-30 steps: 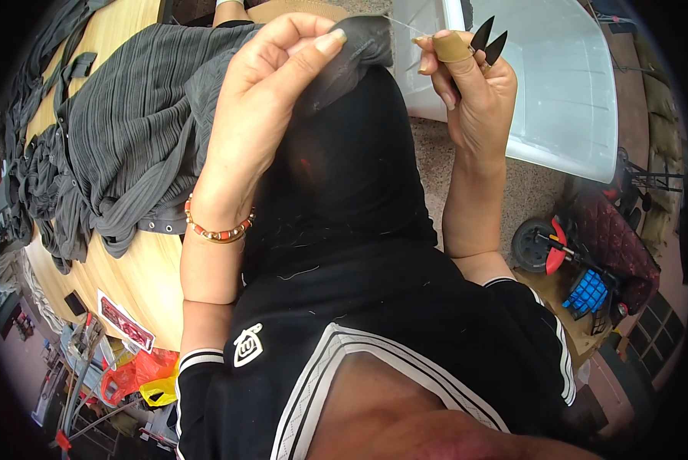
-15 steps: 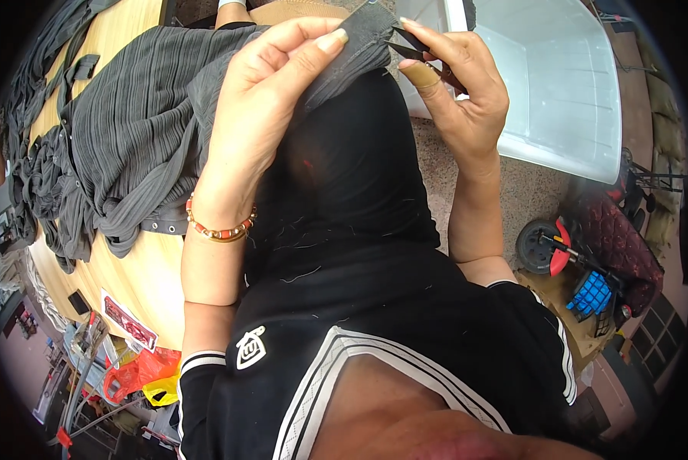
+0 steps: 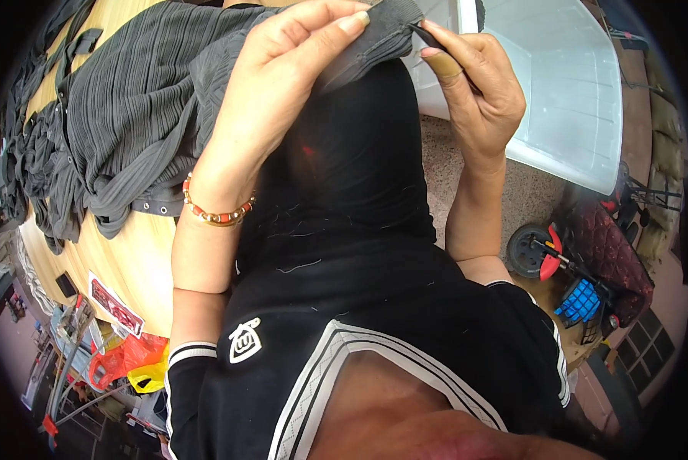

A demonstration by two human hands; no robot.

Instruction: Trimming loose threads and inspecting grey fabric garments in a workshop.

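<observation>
Left hand [image 3: 294, 57] pinches a dark grey garment [image 3: 390, 32] near its edge, raised above the black clothing [image 3: 344, 192]; more grey cloth [image 3: 133, 107] lies on the table [image 3: 141, 264] to the left. Right hand [image 3: 482, 88], apart from the left, grips black scissors [image 3: 436, 44], tips at the garment's edge; whether they are cutting cannot be told. Loose threads [image 3: 302, 267] on the clothing suggest some trimming done. This edge is judged unfinished; the remaining amount cannot be determined.

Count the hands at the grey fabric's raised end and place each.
2: the left hand pinches the grey fabric; to its right, the right hand holds black snips, partly covered by fingers, at the fabric's edge.
</observation>
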